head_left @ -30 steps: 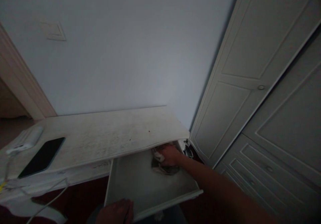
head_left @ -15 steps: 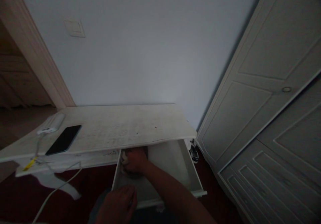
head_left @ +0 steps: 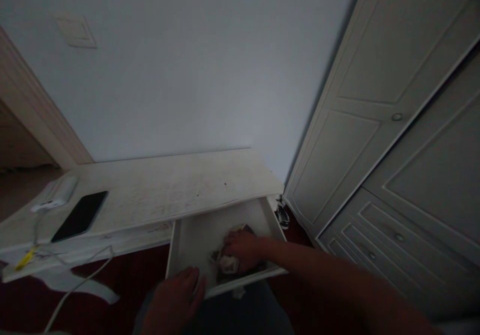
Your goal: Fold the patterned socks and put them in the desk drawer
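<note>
Inside the pulled-out white drawer [head_left: 195, 237], my right hand [head_left: 243, 250] is closed on a crumpled cloth [head_left: 228, 264]. The cloth is pale with darker parts, pressed against the drawer's floor near its front right; my palm and fingers hide much of it. At the drawer's front left corner my left hand [head_left: 178, 295] has its fingers curled over the front edge, which they grip.
The white table [head_left: 161, 185] above the drawer bears a black phone [head_left: 80, 216] and a white power strip [head_left: 55, 193]. Its cable [head_left: 80, 286] hangs at left. A grey-white wardrobe [head_left: 337, 155] stands at right, with shoes [head_left: 282, 217] on the floor beside it.
My right hand has moved the cloth from the drawer's back left to its front right. My left hand stays at the front left corner. The view has turned slightly right.
</note>
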### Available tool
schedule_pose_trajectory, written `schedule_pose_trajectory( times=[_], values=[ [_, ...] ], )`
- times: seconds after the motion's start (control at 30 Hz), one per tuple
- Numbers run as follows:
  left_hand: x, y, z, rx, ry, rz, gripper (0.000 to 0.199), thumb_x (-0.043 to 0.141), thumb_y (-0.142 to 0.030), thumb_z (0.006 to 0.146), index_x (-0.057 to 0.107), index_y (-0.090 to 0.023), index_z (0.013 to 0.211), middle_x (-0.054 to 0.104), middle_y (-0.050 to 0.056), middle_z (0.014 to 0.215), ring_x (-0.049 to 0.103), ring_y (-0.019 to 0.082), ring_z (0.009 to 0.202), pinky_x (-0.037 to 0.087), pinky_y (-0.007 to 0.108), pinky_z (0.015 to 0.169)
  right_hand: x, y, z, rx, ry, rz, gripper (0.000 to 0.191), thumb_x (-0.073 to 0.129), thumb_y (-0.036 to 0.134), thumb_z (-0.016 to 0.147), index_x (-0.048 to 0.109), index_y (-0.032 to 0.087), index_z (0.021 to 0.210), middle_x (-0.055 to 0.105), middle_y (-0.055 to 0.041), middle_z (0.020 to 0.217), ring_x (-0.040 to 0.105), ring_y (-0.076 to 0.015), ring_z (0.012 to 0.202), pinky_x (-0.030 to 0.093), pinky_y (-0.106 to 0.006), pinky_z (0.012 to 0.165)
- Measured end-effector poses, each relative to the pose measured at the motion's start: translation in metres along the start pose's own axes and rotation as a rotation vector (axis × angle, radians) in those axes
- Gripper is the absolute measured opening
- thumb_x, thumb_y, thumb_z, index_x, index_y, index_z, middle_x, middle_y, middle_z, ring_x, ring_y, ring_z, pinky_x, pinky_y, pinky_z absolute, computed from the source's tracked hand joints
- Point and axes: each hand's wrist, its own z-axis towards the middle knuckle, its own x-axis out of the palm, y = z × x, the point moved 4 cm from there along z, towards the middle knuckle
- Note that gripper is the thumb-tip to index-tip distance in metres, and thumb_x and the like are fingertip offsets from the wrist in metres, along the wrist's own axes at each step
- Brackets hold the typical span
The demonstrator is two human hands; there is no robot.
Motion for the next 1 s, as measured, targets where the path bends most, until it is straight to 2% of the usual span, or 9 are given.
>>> schedule_pose_trajectory(
  times=[0.07, 0.13, 0.23, 0.4, 0.5, 0.63, 0.8, 0.9, 1.0],
  values=[
    [0.003, 0.001, 0.001, 0.017, 0.031, 0.011, 0.050, 0.030, -0.045, 0.110, 0.075, -0.025, 0.119, 0.079, 0.012, 0.129, 0.078, 0.029, 0.114, 0.061, 0.046, 0.100, 0.000, -0.021, -0.025, 0.110, 0.047, -0.030, 0.060, 0.087, 0.039, 0.073, 0.070, 0.023, 0.128, 0.070, -0.0160, 0.128, 0.066, -0.0371, 0.115, 0.056, -0.048, 0.088],
    [0.006, 0.002, 0.001, 0.051, 0.076, -0.007, 0.050, 0.041, -0.059, 0.106, 0.074, -0.026, 0.125, 0.076, 0.013, 0.136, 0.075, 0.032, 0.121, 0.059, 0.048, 0.104, -0.002, -0.044, -0.043, 0.277, 0.053, -0.035, 0.066, 0.091, 0.041, 0.066, 0.071, 0.021, 0.126, 0.069, -0.0179, 0.129, 0.065, -0.0405, 0.118, 0.057, -0.052, 0.089],
    [0.009, 0.004, 0.002, 0.089, 0.133, -0.036, 0.051, 0.056, -0.065, 0.098, 0.073, -0.028, 0.129, 0.074, 0.012, 0.141, 0.072, 0.034, 0.127, 0.057, 0.048, 0.109, -0.009, -0.071, -0.050, 0.488, -0.032, -0.017, 0.069, 0.091, 0.043, 0.067, 0.070, 0.019, 0.128, 0.069, -0.0201, 0.133, 0.063, -0.0425, 0.124, 0.057, -0.054, 0.094],
    [0.009, 0.005, 0.002, 0.086, 0.167, -0.037, 0.045, 0.061, -0.054, 0.097, 0.070, -0.031, 0.134, 0.072, 0.009, 0.145, 0.068, 0.031, 0.133, 0.053, 0.045, 0.114, -0.017, -0.094, -0.017, 0.720, -0.222, 0.032, 0.059, 0.074, 0.044, 0.087, 0.065, 0.019, 0.139, 0.068, -0.0211, 0.141, 0.062, -0.0412, 0.131, 0.052, -0.055, 0.104],
    [0.006, 0.002, 0.003, 0.073, 0.216, -0.020, 0.045, 0.059, -0.052, 0.098, 0.069, -0.029, 0.135, 0.070, 0.010, 0.147, 0.068, 0.032, 0.133, 0.052, 0.045, 0.114, -0.018, -0.097, 0.012, 0.802, -0.325, 0.085, 0.061, 0.069, 0.042, 0.090, 0.062, 0.020, 0.147, 0.066, -0.0193, 0.147, 0.062, -0.0406, 0.134, 0.047, -0.056, 0.111],
    [0.002, -0.001, 0.004, 0.037, 0.237, 0.013, 0.049, 0.060, -0.053, 0.097, 0.068, -0.027, 0.138, 0.070, 0.011, 0.148, 0.067, 0.033, 0.134, 0.051, 0.047, 0.115, -0.022, -0.085, 0.052, 0.769, -0.426, 0.137, 0.074, 0.069, 0.044, 0.090, 0.052, 0.020, 0.158, 0.058, -0.0175, 0.159, 0.053, -0.0406, 0.144, 0.041, -0.055, 0.119],
    [0.001, -0.003, 0.005, 0.035, 0.247, 0.010, 0.052, 0.059, -0.049, 0.096, 0.068, -0.021, 0.139, 0.071, 0.016, 0.145, 0.069, 0.036, 0.131, 0.052, 0.050, 0.113, -0.026, -0.050, 0.091, 0.619, -0.466, 0.171, 0.079, 0.073, 0.047, 0.087, 0.050, 0.022, 0.158, 0.055, -0.0142, 0.161, 0.052, -0.0373, 0.145, 0.043, -0.051, 0.119],
    [0.001, -0.002, 0.005, 0.031, 0.237, 0.011, 0.050, 0.059, -0.050, 0.096, 0.069, -0.022, 0.136, 0.072, 0.016, 0.143, 0.070, 0.036, 0.129, 0.054, 0.050, 0.111, -0.028, -0.025, 0.108, 0.493, -0.454, 0.170, 0.087, 0.081, 0.051, 0.080, 0.051, 0.021, 0.155, 0.056, -0.0153, 0.160, 0.053, -0.0370, 0.144, 0.044, -0.052, 0.118],
    [-0.001, -0.003, 0.005, 0.045, 0.225, -0.003, 0.046, 0.059, -0.048, 0.096, 0.070, -0.022, 0.132, 0.074, 0.015, 0.140, 0.070, 0.035, 0.128, 0.054, 0.050, 0.110, -0.026, 0.001, 0.121, 0.311, -0.372, 0.131, 0.084, 0.085, 0.054, 0.076, 0.056, 0.019, 0.146, 0.063, -0.0161, 0.151, 0.057, -0.0378, 0.137, 0.044, -0.059, 0.116]
  ],
)
